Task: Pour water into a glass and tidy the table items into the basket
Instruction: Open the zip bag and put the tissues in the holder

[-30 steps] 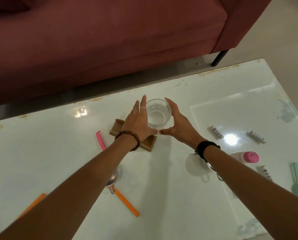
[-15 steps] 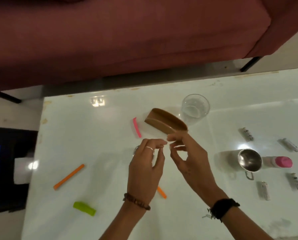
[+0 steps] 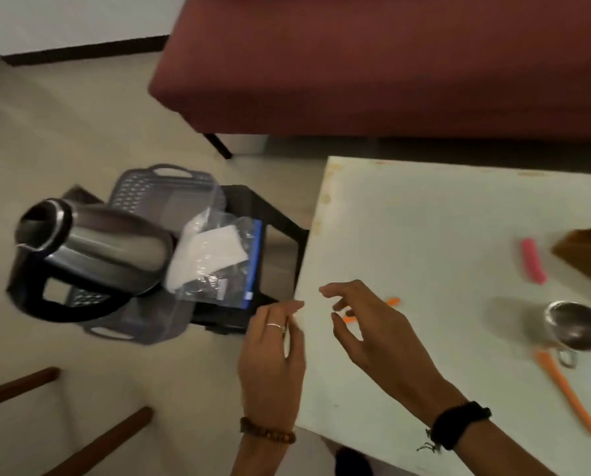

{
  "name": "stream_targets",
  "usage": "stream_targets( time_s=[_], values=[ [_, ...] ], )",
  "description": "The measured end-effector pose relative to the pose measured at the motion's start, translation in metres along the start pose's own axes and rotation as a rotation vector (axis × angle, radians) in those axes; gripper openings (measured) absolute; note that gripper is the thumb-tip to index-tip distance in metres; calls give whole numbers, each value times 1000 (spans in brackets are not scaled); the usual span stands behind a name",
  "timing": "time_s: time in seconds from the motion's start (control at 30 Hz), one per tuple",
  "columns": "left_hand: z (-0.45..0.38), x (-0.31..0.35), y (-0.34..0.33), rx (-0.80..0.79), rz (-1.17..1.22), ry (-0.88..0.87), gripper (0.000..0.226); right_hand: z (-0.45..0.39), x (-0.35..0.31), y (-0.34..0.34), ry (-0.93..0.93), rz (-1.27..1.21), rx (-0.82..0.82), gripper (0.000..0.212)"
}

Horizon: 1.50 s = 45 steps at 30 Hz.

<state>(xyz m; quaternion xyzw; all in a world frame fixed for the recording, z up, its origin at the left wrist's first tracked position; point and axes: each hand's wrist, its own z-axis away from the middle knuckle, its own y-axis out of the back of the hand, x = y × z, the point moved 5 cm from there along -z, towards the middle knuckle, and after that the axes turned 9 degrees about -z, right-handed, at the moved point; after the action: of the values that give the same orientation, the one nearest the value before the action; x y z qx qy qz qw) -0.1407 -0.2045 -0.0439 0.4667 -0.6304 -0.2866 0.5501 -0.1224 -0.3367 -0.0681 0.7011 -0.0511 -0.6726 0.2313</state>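
Observation:
The grey plastic basket [image 3: 169,188] sits on the floor left of the white table [image 3: 441,235]. A steel kettle [image 3: 91,247] with a black handle stands over the basket and hides its middle. A clear plastic bag [image 3: 218,259] with white contents lies against the basket's right side. My left hand [image 3: 273,352] hovers at the table's left edge, fingers relaxed and empty. My right hand [image 3: 373,324] hangs over the table with loosely spread fingers, just above a short orange stick [image 3: 392,302]. The glass is out of view.
A steel mug [image 3: 577,326], a long orange stick [image 3: 569,396], a pink stick [image 3: 532,266] and a brown wooden piece [image 3: 589,250] lie on the table's right part. A black stool [image 3: 273,218] stands between basket and table. A maroon sofa [image 3: 390,63] runs behind.
The view has swung left, bringing the kettle and basket into sight and losing the glass. Both hands have left the glass and drawn back to the table's left edge.

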Motion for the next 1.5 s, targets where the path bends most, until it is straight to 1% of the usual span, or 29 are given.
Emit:
stream_targets(
  time_s=[0.07,0.13,0.2,0.27,0.33,0.4,0.43,0.5,0.57,0.63,0.67,0.77,0.87,0.93,0.97,1.03,1.1,1.17,1.23,1.3,1.37,1.5],
  values=[
    [-18,-50,17,3,-184,-88,28,-28,-16,-41,34,47,-87,31],
    [-37,-105,23,-109,-326,-104,46,-56,-28,-82,113,119,-146,31],
    [-53,-153,22,-249,-479,-109,66,-79,-30,-118,139,176,-232,36],
    [-65,-181,15,-337,-589,-193,77,-96,-24,-146,155,225,-301,41],
    [-76,-197,7,-342,-617,-323,73,-108,-16,-168,171,302,-346,47],
    [-86,-200,-2,-310,-574,-444,63,-114,-8,-180,179,364,-371,54],
    [-91,-199,-5,-292,-527,-476,56,-115,-5,-184,174,382,-383,57],
    [-100,-196,-6,-230,-402,-462,39,-116,0,-189,166,404,-400,66],
    [-107,-188,-1,-140,-293,-387,25,-116,-1,-187,164,417,-384,77],
    [-111,-178,9,-59,-181,-316,25,-117,-11,-177,205,435,-307,82],
    [-112,-172,15,-37,-107,-283,27,-118,-19,-170,259,469,-241,81],
    [-113,-151,34,11,87,-224,26,-117,-42,-140,418,522,-41,70],
    [-115,-120,48,40,207,-241,29,-106,-59,-97,467,467,95,47],
    [-115,-102,50,12,286,-199,31,-95,-67,-64,462,425,163,34],
    [-115,-93,48,-18,342,-151,29,-87,-71,-45,456,402,203,30],
    [-112,-71,38,-136,489,-47,21,-68,-78,-7,418,332,282,29],
    [-107,-46,25,-288,604,5,19,-52,-81,26,325,220,315,22],
    [-98,-12,14,-410,690,-20,22,-36,-77,55,183,104,303,18],
    [-88,25,7,-500,782,-92,22,-23,-69,75,36,-40,279,24],
    [-79,63,2,-527,861,-174,21,-8,-61,92,-37,-141,280,22],
    [-71,95,-4,-516,920,-187,17,7,-56,107,-56,-184,299,10],
    [-53,132,-19,-509,1002,-157,15,33,-48,133,-34,-160,383,15]
  ],
)
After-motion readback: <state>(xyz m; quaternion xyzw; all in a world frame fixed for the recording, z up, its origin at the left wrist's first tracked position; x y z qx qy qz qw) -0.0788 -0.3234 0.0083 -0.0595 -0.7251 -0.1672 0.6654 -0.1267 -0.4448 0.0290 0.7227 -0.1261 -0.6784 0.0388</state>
